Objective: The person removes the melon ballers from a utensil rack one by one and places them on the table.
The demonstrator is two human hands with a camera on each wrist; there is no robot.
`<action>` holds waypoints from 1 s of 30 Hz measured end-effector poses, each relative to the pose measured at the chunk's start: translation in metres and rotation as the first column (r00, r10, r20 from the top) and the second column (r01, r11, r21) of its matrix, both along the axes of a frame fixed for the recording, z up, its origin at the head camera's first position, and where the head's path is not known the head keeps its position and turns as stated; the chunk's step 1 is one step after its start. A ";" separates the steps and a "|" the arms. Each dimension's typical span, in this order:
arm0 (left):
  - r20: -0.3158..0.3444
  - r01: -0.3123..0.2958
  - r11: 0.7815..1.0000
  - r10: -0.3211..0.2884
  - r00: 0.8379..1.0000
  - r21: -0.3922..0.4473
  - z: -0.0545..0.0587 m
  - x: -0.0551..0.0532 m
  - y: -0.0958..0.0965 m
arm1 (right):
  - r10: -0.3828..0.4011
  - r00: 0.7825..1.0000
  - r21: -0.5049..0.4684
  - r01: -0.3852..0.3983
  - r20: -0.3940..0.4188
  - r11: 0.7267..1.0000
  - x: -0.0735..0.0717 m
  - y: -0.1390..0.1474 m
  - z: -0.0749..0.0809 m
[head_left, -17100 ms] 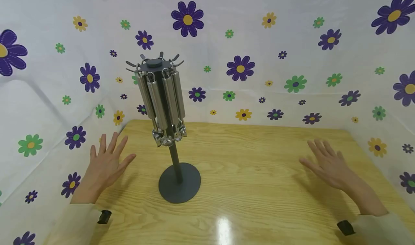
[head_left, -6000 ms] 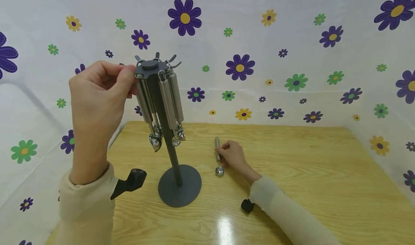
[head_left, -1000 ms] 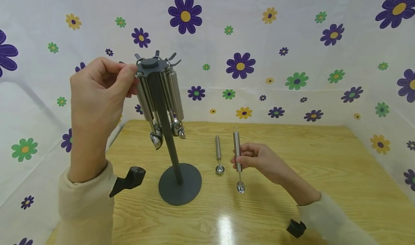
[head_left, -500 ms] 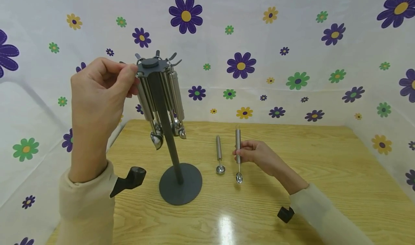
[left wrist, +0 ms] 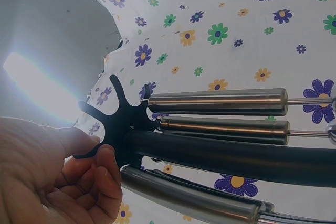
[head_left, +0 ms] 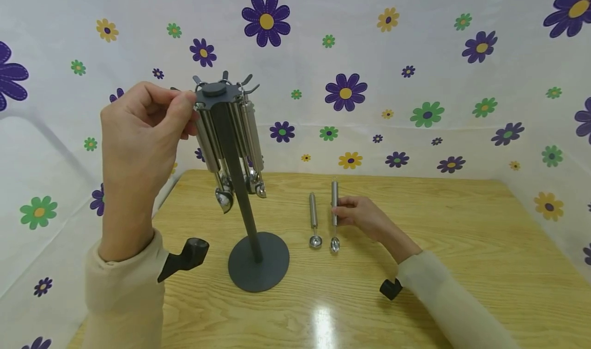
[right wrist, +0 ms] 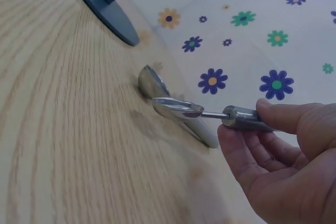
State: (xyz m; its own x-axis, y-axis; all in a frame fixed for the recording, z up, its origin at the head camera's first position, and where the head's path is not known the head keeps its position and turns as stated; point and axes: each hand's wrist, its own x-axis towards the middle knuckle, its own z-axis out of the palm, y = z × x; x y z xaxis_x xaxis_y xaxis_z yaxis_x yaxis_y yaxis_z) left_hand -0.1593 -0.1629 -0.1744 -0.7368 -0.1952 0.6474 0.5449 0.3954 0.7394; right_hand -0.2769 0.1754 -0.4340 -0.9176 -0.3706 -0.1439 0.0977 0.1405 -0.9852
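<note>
In the head view my left hand point(head_left: 138, 133) pinches one hook arm at the top of a dark grey utensil rack point(head_left: 240, 195). The left wrist view shows the thumb and a curled finger of this hand point(left wrist: 68, 177) on that arm. My right hand point(head_left: 365, 218) grips the steel handle of a small oval scoop point(head_left: 334, 244), its bowl toward the person. In the right wrist view this scoop point(right wrist: 178, 109) appears slightly above the table. To its left a round melon baller point(head_left: 313, 213) lies on the table, roughly parallel to it.
Several steel utensils point(head_left: 253, 138) hang from the rack by their handle loops. The rack's round base point(head_left: 258, 274) stands on the wooden table point(head_left: 443, 226). A white cloth with flowers point(head_left: 300, 46) encloses the table's back and sides.
Over the last second the right hand has carried the oval scoop left and away from the person, closer to the round melon baller. The left hand has stayed on the rack.
</note>
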 end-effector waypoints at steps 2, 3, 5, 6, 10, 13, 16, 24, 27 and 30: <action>0.002 0.000 1.000 0.000 1.000 0.003 0.000 0.000 0.000 | -0.012 1.000 -0.002 0.012 0.011 1.000 -0.004 -0.001 -0.004; 0.002 0.001 1.000 -0.001 1.000 0.006 0.000 0.000 0.000 | -0.015 1.000 -0.001 0.015 0.014 1.000 -0.005 -0.002 -0.006; 0.001 0.002 1.000 -0.002 1.000 0.008 -0.001 0.000 0.000 | -0.020 1.000 0.000 0.020 0.018 1.000 -0.008 -0.003 -0.008; 0.001 0.003 1.000 -0.003 1.000 0.009 -0.001 0.000 0.000 | -0.024 1.000 0.001 0.024 0.019 1.000 -0.009 -0.003 -0.009; -0.004 0.012 1.000 -0.012 1.000 0.019 -0.001 -0.001 -0.001 | -0.049 0.999 0.063 0.049 0.002 0.997 -0.012 -0.004 -0.012; -0.007 0.009 1.000 -0.009 1.000 0.013 -0.001 -0.001 -0.001 | -0.077 0.997 0.146 0.079 -0.021 0.986 -0.015 -0.005 -0.013; -0.006 0.009 1.000 -0.008 1.000 0.014 -0.001 -0.001 0.000 | -0.088 0.995 0.203 0.095 -0.045 0.975 -0.018 -0.006 -0.016; -0.005 -0.001 1.000 0.001 1.000 0.003 -0.001 -0.001 0.000 | -0.078 0.995 0.194 0.088 -0.060 0.977 -0.022 -0.007 -0.024; -0.007 0.001 1.000 -0.001 1.000 0.004 -0.001 -0.001 0.000 | -0.097 0.994 0.184 0.105 -0.055 0.977 -0.022 -0.009 -0.025; -0.004 0.000 1.000 0.000 1.000 0.002 -0.001 -0.001 0.000 | -0.115 0.992 0.188 0.123 -0.055 0.974 -0.021 -0.011 -0.026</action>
